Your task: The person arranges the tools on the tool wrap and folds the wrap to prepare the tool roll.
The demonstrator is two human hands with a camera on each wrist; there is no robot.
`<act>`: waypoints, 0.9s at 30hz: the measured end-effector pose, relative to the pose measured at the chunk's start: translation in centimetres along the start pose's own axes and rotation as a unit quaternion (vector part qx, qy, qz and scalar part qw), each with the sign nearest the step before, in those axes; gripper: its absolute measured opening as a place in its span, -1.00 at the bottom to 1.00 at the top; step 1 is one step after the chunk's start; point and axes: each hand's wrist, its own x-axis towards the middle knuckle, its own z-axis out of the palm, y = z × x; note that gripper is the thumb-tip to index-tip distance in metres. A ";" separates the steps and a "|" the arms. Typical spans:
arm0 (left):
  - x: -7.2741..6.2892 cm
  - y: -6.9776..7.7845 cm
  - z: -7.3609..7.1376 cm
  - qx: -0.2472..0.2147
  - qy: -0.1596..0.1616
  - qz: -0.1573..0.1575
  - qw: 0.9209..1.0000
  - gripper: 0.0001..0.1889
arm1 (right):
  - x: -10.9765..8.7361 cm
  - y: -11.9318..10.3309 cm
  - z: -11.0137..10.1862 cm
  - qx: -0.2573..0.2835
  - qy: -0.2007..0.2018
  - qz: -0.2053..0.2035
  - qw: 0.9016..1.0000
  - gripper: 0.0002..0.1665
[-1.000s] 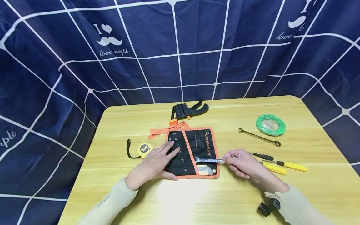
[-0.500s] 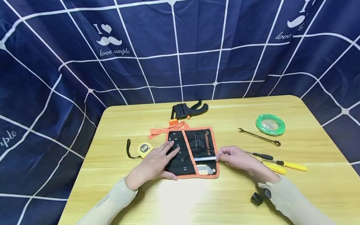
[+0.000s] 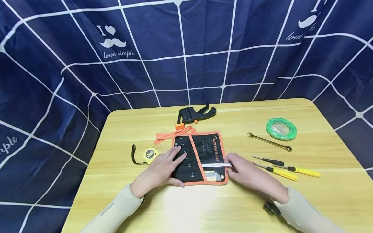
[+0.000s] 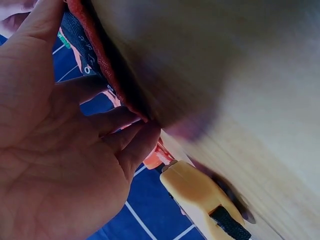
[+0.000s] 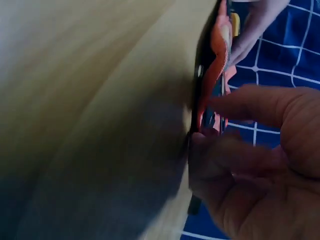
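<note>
A black tool pouch (image 3: 207, 150) with orange trim and numbered slots lies flat on the table. My left hand (image 3: 163, 165) rests on its left part, fingers spread. Across the right part lies a silver wrench (image 3: 216, 165), its left end hidden under the orange strip of a slot. At the pouch's right edge my right hand (image 3: 247, 171) pinches the wrench's other end, mostly covered by the fingers. Below the wrench, a grey and yellow utility knife (image 3: 212, 176) sits in a slot. The right wrist view shows thumb and fingers close to the pouch's orange edge (image 5: 216, 65).
A yellow tape measure (image 3: 150, 154) lies left of the pouch, and a black clamp (image 3: 195, 115) behind it. Rightward are a bronze-coloured wrench (image 3: 269, 141), a green coil (image 3: 281, 128), a black-handled screwdriver (image 3: 272, 161) and two yellow-handled screwdrivers (image 3: 285, 174).
My right hand has moved left to the pouch's edge, and the wrench's left end has slid under the slot strip. The left hand has stayed in place.
</note>
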 end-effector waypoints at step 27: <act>0.0 -0.1 0.0 0.004 -0.009 -0.010 1.000 0.23 | 1.8 0.7 -0.3 -0.144 -0.018 -0.186 0.972 -0.81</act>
